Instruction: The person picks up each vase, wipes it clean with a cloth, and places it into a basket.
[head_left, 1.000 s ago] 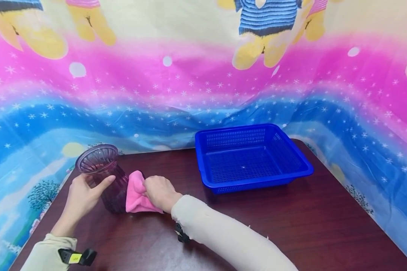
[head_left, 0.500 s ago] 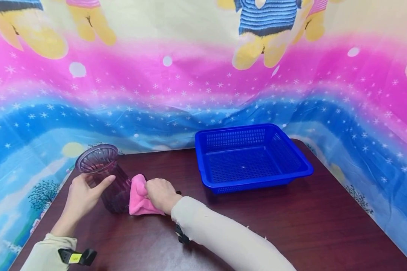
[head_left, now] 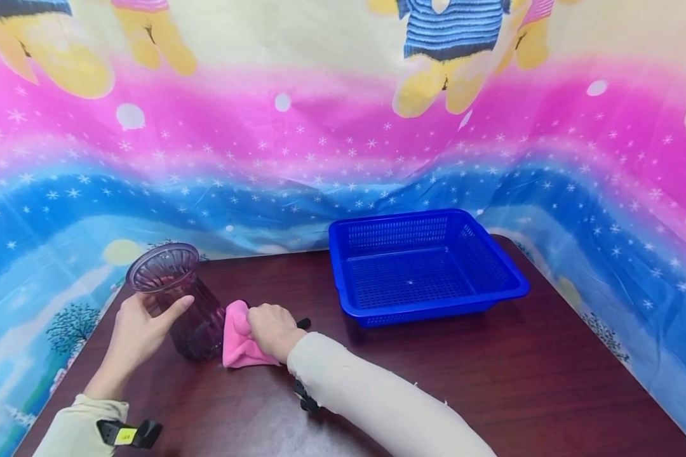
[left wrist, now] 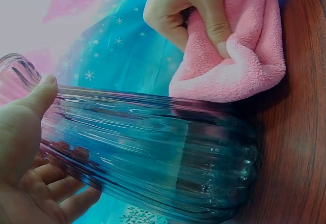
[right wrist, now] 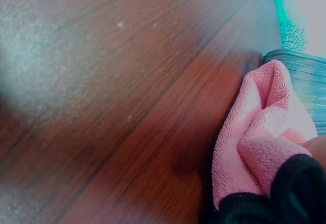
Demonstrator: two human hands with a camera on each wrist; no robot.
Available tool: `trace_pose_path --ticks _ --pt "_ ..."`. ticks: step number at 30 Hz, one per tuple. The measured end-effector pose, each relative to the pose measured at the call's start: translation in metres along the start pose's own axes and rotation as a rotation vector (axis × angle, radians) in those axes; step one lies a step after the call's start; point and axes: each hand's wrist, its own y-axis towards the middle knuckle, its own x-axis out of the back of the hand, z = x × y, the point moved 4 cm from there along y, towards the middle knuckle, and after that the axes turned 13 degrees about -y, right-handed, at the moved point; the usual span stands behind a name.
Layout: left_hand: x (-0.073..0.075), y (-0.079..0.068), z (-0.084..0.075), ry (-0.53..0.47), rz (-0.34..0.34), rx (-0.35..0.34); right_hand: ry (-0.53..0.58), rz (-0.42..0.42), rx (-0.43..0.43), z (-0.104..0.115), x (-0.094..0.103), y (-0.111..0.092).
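A ribbed purple glass vase (head_left: 197,324) with a flared rim stands upright on the table's left side. My left hand (head_left: 140,327) grips it just below the rim, thumb on the near side and fingers round the far side, as the left wrist view shows with the vase (left wrist: 147,142) across it. Close to the vase's right side, my right hand (head_left: 274,330) pinches a bunched pink cloth (head_left: 242,339). The cloth (left wrist: 244,56) lies along the glass near its lower part; I cannot tell whether they touch. In the right wrist view the cloth (right wrist: 254,137) hides part of the vase.
A blue plastic basket (head_left: 434,310) with perforated walls sits at the back right of the dark wooden table (head_left: 526,368). Behind the table hangs a printed curtain (head_left: 297,139) in pink and blue.
My right hand has moved slightly right and towards me with the pink cloth, showing more of the vase's side. The left hand and the vase stay in place.
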Motion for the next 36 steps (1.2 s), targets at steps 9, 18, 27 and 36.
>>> trace_pose_path --ticks 9,18,27,36 --pt "-0.001 -0.001 0.000 -0.009 -0.005 -0.008 0.001 0.014 0.004 0.000 -0.005 -0.001" --pt "-0.001 -0.001 0.001 -0.014 -0.011 -0.009 0.017 0.025 0.003 -0.001 -0.007 0.000" --pt "-0.001 -0.001 0.001 0.005 -0.013 -0.002 0.052 0.030 0.000 -0.006 -0.004 0.001" --pt "-0.001 0.000 0.001 0.007 -0.012 -0.002 0.116 0.012 -0.009 -0.014 0.003 0.000"
